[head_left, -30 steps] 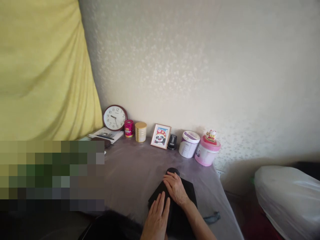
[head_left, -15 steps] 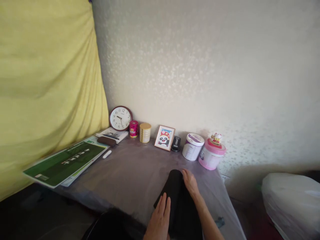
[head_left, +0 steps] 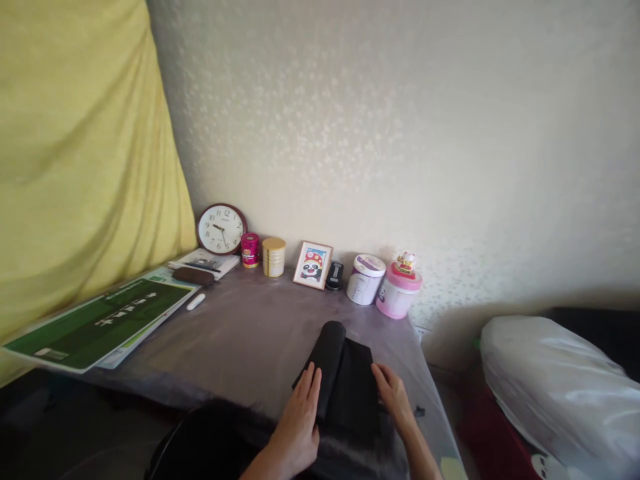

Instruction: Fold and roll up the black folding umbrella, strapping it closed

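A black sheet [head_left: 357,377] lies on the grey-covered table near its front edge, its left side curled into a thick roll [head_left: 331,360]. My left hand [head_left: 300,417] rests along the left side of the roll with its fingers stretched out flat and the thumb near the roll's lower end. On the other side, my right hand [head_left: 393,393] pinches the right edge of the sheet between thumb and fingers. The sheet's material is not clear. A small dark item [head_left: 420,411] is on the table just right of my right wrist.
Along the wall stand a clock [head_left: 222,229], a pink can [head_left: 251,250], a yellow-lidded can [head_left: 274,257], a panda picture frame [head_left: 313,265], a black device [head_left: 335,275] and two tubs [head_left: 366,283]. Green board [head_left: 100,323] lies left; white bag [head_left: 555,380] sits right.
My right hand has moved from the top of the roll down to the sheet's right edge. More of the flat sheet shows right of the roll. The view has shifted right.
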Motion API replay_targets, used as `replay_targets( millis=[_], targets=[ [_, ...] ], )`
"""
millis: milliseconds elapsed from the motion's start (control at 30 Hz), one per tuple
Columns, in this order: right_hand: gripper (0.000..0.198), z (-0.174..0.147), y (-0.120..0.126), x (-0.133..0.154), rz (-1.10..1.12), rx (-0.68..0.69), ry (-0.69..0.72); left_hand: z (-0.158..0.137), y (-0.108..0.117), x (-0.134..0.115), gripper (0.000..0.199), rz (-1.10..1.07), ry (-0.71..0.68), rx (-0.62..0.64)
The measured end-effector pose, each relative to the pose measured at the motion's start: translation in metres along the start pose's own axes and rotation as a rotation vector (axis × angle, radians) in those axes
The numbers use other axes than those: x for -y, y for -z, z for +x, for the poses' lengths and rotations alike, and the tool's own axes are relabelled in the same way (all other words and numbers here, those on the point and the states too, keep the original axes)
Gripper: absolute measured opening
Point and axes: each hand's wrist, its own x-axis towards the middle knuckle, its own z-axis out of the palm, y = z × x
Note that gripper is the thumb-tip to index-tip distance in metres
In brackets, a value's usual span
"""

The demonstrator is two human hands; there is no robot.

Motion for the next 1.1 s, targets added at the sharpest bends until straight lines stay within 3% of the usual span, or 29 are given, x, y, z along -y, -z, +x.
replay_targets(
  millis=[233,400,700,900,1100],
  targets=[
    [0.042,-0.008,-0.006,0.015,-0.007,-0.017,0.158,0.000,0.003,-0.004,0.095,0.045,0.031,0.023],
    [0.038,-0.004,-0.019,0.034,0.098,0.064,0.220,-0.001,-0.002,-0.002,0.096,0.032,0.049,0.002],
    [0.039,0.011,-0.062,0.077,0.216,0.099,0.264,0.002,0.004,-0.012,0.099,0.083,0.107,0.033],
    [0.040,0.021,-0.091,0.073,0.115,0.094,0.218,0.002,0.003,-0.009,0.092,0.110,0.084,0.032],
    [0.038,0.023,-0.097,0.074,-0.132,0.138,0.224,0.002,-0.003,-0.001,0.075,0.110,0.075,-0.022]
  ],
)
